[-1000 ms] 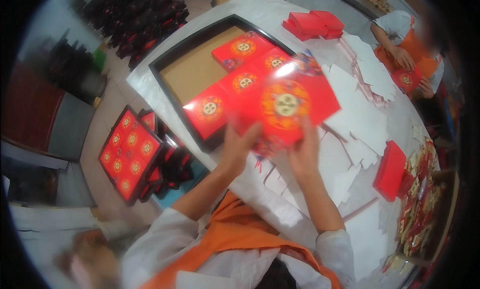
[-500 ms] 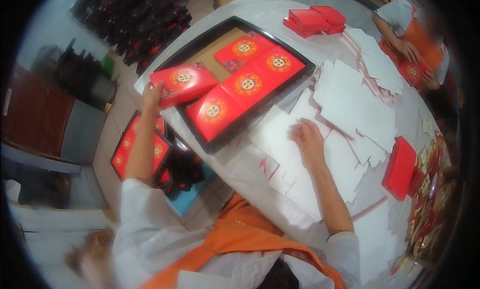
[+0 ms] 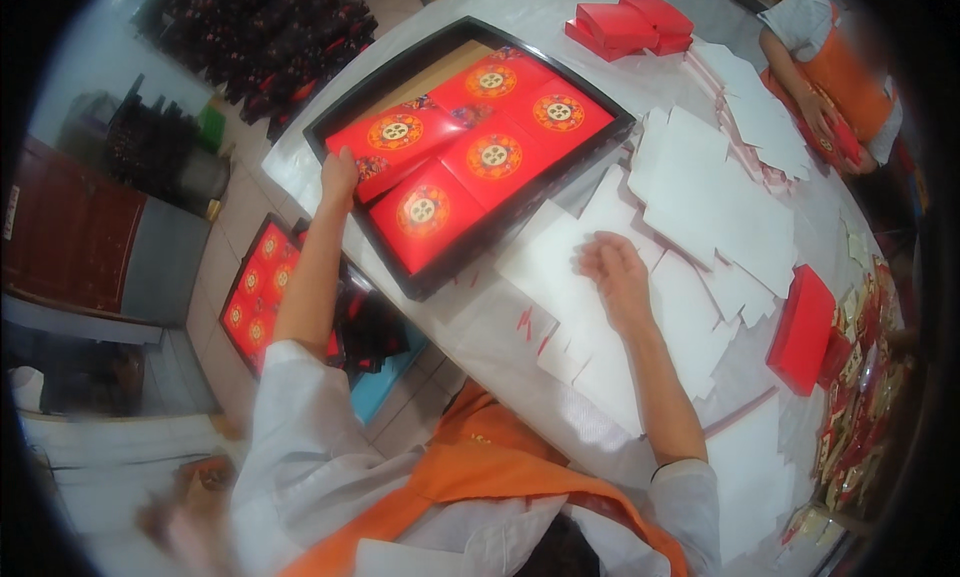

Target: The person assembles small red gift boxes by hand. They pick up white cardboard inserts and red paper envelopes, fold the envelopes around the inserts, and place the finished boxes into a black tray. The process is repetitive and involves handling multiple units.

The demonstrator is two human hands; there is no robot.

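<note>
My left hand (image 3: 340, 179) grips the near left edge of a red gift box (image 3: 396, 145) printed with a round gold emblem. This box tilts, its left edge raised inside a black-rimmed tray (image 3: 455, 269). Several matching red boxes (image 3: 494, 155) lie flat beside it in the tray, close against one another. Over the white flat card blanks (image 3: 560, 277) to the right of the tray, my right hand (image 3: 614, 267) hovers or rests with loosely bent fingers; nothing shows in it.
Plain red boxes (image 3: 630, 29) are piled at the table's far end, and another red box (image 3: 802, 329) stands at the right. Packets (image 3: 862, 397) are heaped along the right edge. A co-worker (image 3: 835, 77) holds a red box. Another filled tray (image 3: 262, 287) is low at the left.
My left hand has moved right and slightly up with its box, which has gone from over the tray's left rim down into the tray's gap. The right hand has hardly moved.
</note>
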